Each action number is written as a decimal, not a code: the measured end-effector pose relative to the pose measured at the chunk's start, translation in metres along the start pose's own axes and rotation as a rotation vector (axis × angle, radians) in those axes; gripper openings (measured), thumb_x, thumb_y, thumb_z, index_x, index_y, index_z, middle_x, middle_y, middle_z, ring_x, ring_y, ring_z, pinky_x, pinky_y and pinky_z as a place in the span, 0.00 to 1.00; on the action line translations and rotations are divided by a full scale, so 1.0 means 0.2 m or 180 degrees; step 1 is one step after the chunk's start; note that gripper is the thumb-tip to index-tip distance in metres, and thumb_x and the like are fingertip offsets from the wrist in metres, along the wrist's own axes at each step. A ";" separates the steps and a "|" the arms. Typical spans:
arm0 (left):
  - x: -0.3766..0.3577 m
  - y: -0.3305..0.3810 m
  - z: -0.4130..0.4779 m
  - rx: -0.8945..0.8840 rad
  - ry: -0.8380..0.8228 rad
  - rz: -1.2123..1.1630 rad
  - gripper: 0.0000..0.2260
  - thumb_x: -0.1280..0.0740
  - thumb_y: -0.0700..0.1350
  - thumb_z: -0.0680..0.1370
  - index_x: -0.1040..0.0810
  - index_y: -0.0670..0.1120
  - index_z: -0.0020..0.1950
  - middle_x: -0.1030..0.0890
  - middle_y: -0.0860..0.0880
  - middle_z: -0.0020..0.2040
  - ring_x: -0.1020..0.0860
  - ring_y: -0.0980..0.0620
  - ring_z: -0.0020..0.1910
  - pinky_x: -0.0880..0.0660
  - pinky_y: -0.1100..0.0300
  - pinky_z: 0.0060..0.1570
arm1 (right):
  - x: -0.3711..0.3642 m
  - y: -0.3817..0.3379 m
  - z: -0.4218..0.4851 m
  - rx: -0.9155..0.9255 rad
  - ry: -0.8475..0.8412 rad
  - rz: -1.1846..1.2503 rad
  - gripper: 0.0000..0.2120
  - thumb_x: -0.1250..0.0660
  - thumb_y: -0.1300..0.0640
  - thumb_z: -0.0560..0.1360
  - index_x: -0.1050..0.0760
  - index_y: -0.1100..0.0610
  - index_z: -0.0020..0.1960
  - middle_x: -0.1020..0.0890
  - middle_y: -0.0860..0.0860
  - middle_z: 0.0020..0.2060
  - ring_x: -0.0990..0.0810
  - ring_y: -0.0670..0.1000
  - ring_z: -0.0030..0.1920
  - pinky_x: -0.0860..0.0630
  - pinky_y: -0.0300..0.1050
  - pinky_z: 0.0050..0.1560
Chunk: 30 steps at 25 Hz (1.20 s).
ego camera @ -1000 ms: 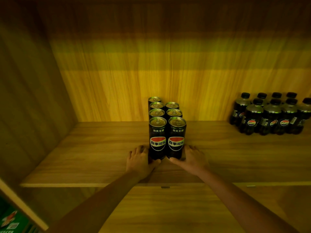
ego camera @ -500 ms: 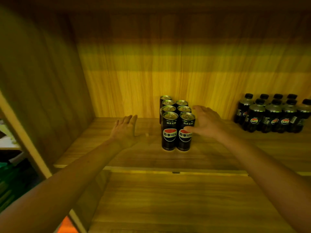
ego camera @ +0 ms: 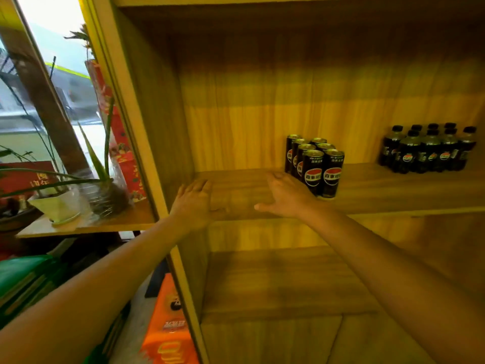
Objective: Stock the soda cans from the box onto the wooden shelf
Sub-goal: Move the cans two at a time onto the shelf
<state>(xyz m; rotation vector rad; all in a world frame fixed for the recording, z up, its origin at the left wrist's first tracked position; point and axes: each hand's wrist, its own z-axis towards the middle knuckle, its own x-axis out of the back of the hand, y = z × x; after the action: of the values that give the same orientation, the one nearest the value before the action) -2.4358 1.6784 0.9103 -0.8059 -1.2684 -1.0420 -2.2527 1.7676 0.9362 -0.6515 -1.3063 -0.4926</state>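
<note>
Several black soda cans with red, white and blue logos stand in two tight rows on the wooden shelf, running back toward the rear panel. My right hand hovers just left of the front cans, fingers spread, holding nothing. My left hand is farther left, over the shelf's front corner near the side panel, also spread and empty. An orange box lies low down, left of the shelf unit.
A group of dark soda bottles stands at the shelf's right. A lower shelf sits beneath. Left of the unit are potted plants, a red patterned carton, a window and green crates.
Both hands have let go of the front cans and drawn back to the left. My view has swung left, bringing the window, plants and orange box into sight.
</note>
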 end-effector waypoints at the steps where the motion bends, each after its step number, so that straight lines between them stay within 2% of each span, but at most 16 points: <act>1: -0.01 -0.07 -0.07 -0.0051 0.0016 0.0014 0.38 0.39 0.61 0.75 0.51 0.45 0.76 0.47 0.45 0.78 0.48 0.45 0.77 0.52 0.48 0.74 | -0.04 -0.09 -0.04 -0.0059 -0.0026 0.0011 0.40 0.35 0.44 0.73 0.50 0.59 0.75 0.44 0.58 0.76 0.45 0.58 0.75 0.44 0.52 0.74; 5: -0.07 -0.27 -0.28 -0.0152 0.0038 -0.0050 0.37 0.38 0.59 0.74 0.50 0.45 0.76 0.46 0.45 0.77 0.48 0.45 0.76 0.52 0.46 0.74 | -0.18 -0.34 -0.15 -0.0054 -0.0060 0.0001 0.39 0.35 0.45 0.73 0.51 0.58 0.75 0.46 0.58 0.76 0.47 0.58 0.76 0.48 0.51 0.75; 9: -0.20 -0.39 -0.39 -0.0210 0.0178 -0.0035 0.38 0.38 0.59 0.74 0.51 0.45 0.76 0.47 0.44 0.78 0.50 0.44 0.77 0.54 0.45 0.75 | -0.37 -0.45 -0.16 0.0024 -0.0046 -0.0064 0.42 0.34 0.43 0.72 0.51 0.60 0.75 0.46 0.59 0.76 0.47 0.57 0.76 0.48 0.49 0.76; 14: -0.60 -0.50 -0.50 -0.0017 0.0244 -0.0247 0.38 0.37 0.58 0.74 0.50 0.44 0.76 0.46 0.43 0.77 0.49 0.44 0.77 0.55 0.45 0.74 | -0.78 -0.47 -0.18 0.0174 -0.0161 -0.0054 0.43 0.34 0.43 0.72 0.51 0.61 0.75 0.45 0.58 0.76 0.46 0.56 0.76 0.49 0.49 0.77; 18: -1.08 -0.56 -0.65 0.0125 0.0147 -0.0306 0.37 0.35 0.57 0.73 0.46 0.43 0.75 0.42 0.42 0.76 0.46 0.42 0.76 0.52 0.44 0.74 | -1.29 -0.44 -0.25 0.0294 -0.0713 0.0028 0.42 0.33 0.44 0.72 0.52 0.60 0.75 0.45 0.57 0.76 0.46 0.56 0.76 0.49 0.50 0.76; 22: -1.68 -0.62 -0.83 0.0267 -0.0077 -0.0336 0.35 0.34 0.54 0.73 0.45 0.42 0.75 0.41 0.42 0.76 0.44 0.43 0.76 0.52 0.44 0.74 | -1.95 -0.40 -0.38 0.0429 -0.0978 0.0143 0.41 0.34 0.45 0.72 0.52 0.59 0.75 0.45 0.57 0.76 0.46 0.55 0.76 0.50 0.49 0.75; 30: -3.32 -0.83 -1.25 0.0597 -0.0628 -0.0411 0.36 0.35 0.55 0.74 0.47 0.43 0.75 0.41 0.43 0.76 0.44 0.44 0.75 0.50 0.46 0.74 | -3.64 -0.22 -0.59 0.0426 -0.1169 0.0290 0.40 0.33 0.46 0.72 0.50 0.60 0.75 0.42 0.57 0.75 0.42 0.56 0.75 0.44 0.50 0.74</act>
<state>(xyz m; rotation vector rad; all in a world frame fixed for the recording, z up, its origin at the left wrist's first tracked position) -2.4955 1.5007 0.2064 -0.7024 -1.5786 -0.9453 -2.3446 1.6339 0.2162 -0.7073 -1.6314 -0.2129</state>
